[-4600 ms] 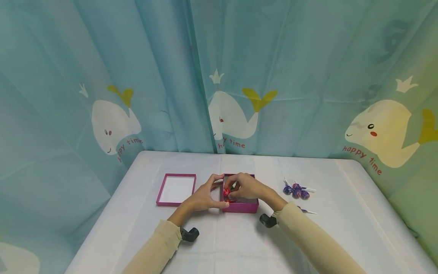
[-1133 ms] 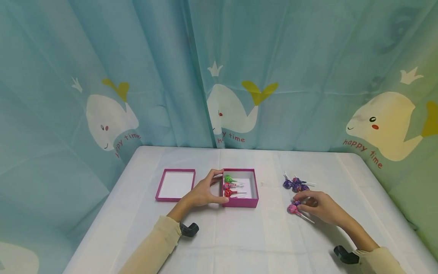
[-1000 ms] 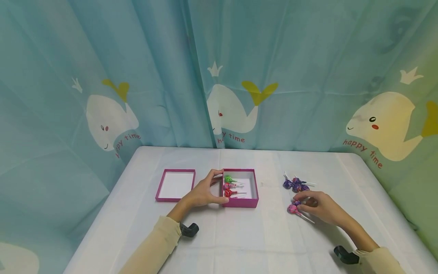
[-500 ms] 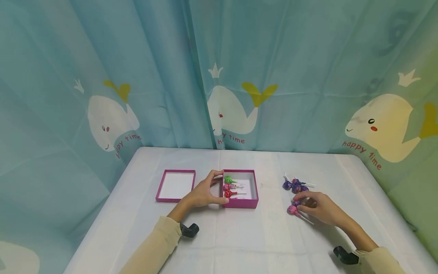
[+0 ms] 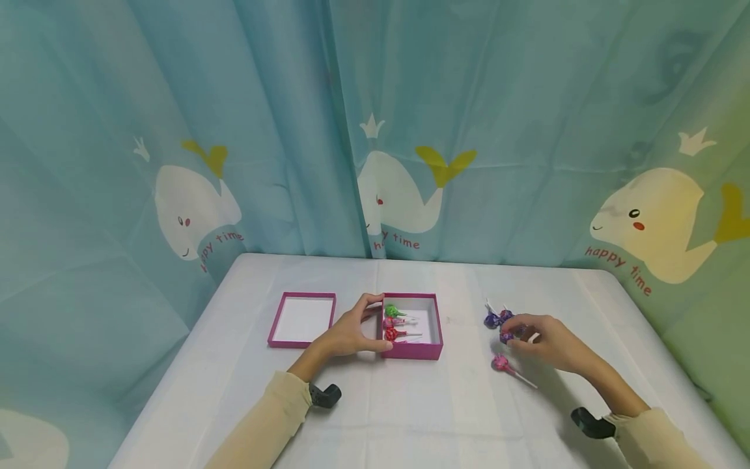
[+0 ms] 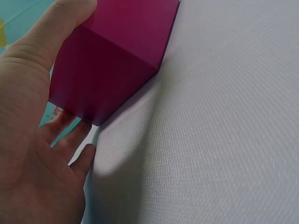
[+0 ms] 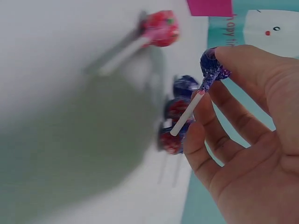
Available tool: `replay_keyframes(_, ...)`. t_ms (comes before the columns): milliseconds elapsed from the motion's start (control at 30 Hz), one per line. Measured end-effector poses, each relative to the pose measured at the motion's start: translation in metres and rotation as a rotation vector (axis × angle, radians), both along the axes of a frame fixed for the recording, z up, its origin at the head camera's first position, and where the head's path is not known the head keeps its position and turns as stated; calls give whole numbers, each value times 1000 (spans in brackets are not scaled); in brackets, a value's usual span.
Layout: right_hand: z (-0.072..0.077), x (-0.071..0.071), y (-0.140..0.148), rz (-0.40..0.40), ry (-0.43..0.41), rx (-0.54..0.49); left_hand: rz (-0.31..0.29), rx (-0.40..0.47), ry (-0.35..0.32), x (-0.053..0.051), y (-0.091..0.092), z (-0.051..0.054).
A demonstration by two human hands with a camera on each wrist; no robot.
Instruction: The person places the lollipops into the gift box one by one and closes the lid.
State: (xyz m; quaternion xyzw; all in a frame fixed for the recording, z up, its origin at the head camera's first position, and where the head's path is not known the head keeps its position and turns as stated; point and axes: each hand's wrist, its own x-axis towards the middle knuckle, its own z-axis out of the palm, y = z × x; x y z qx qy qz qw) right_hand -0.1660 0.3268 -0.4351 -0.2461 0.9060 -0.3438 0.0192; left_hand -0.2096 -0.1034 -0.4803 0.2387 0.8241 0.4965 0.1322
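Observation:
My left hand [image 5: 346, 332] holds the open magenta box [image 5: 413, 350] by its left side, thumb at the front and index finger at the back corner. In the left wrist view the thumb presses on the box's outer wall [image 6: 112, 60]. Inside lie a green lollipop [image 5: 391, 311], a pink one [image 5: 389, 322] and a red one [image 5: 391, 334], sticks toward the right. With thumb and fingers, my right hand [image 5: 547, 340] pinches a purple lollipop [image 7: 211, 65], its white stick angled down. A pink lollipop [image 5: 500, 363] lies on the cloth nearer me.
Several purple lollipops [image 5: 491, 320] lie bunched just behind my right hand, partly hidden by it. The magenta-rimmed lid [image 5: 301, 344] rests inside up, left of the box. A white cloth covers the table [image 5: 410, 417]; a whale-print curtain [image 5: 498, 98] hangs behind.
Over the last half second my right hand has lifted the purple lollipop away from beside the pink one and moved slightly toward the bunch. My left hand stays at the box.

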Motion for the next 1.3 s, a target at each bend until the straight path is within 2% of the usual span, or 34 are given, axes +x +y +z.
replay_keyframes(167,13,-9,-6,-7,29,-19,-6,19,-1,1,0,1)
replay_keyframes(400,27,-25,-17,-11,25,-34,-16,47,-9,0,0,0)
replay_keyframes(600,38,-38,-34,12,77,-26,-20,52,-19,1,0,2)
replay_keyframes(767,48,-45,-48,14,38,-49,-19,51,-26,1,0,1)
replay_keyframes(967,53,-52,-61,-1,7,-64,-10,24,-30,1,0,0)
replay_keyframes(1300,51,-63,-84,34,-16,-105,-6,8,-33,-1,0,-2)
